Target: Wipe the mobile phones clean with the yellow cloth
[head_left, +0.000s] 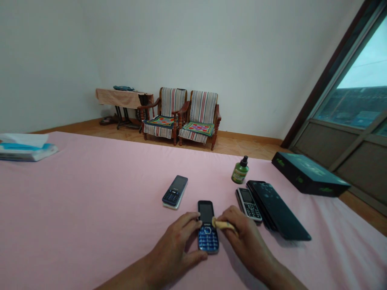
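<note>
The right hand (246,235) has its grip pinched on a yellow piece (227,226), too small to tell whether cloth or sponge, whose tip meets the right side of the blue keypad phone (208,229) near the screen's lower end. The left hand's (181,237) grip is loosely curved, not clenched: fingertips rest on the phone's left side, thumb at its lower left. The phone lies face up between both hands, screen end toward the far edge of the pink sheet (105,193).

Beyond the left hand lies a dark keypad phone (174,193); beyond the right, a silver-framed phone (249,205) beside a black case (282,211). Nearer the far edge stands a green spray bottle (240,173); a black box (308,173) sits by the far right corner.
</note>
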`<state>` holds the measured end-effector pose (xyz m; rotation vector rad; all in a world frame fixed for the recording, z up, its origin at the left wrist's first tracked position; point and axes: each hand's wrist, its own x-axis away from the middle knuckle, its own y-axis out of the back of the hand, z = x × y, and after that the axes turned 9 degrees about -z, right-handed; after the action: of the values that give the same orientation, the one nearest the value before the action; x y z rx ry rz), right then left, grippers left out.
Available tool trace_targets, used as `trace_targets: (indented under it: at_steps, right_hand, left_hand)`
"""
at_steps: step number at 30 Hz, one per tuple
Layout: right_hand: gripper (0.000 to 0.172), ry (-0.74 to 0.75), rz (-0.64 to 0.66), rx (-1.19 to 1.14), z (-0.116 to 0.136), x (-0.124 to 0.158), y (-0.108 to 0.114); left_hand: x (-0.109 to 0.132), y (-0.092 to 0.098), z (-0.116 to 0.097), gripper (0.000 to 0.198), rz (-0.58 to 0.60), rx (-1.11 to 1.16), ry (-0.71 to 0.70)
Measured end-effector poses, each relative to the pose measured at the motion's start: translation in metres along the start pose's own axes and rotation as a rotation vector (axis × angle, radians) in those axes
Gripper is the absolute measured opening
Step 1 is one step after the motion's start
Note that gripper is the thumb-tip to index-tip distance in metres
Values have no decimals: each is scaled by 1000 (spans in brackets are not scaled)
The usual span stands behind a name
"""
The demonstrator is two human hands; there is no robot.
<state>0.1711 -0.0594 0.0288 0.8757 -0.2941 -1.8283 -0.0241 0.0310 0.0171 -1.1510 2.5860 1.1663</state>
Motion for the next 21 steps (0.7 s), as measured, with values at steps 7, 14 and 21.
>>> trace_targets:
  at_steps: [7,14,21]
  right_hand:
    - [26,104,-99,35,-29,-59,-37]
    - [33,153,-55,51,-35,-58,-51]
    - [28,152,13,24,-17,-29,-32]
  left_hand:
    - [-1,1,0,58,-3,10,-4]
    - [-1,1,0,59,-2,17,1]
    - [-2,0,0,58,-11,42,13]
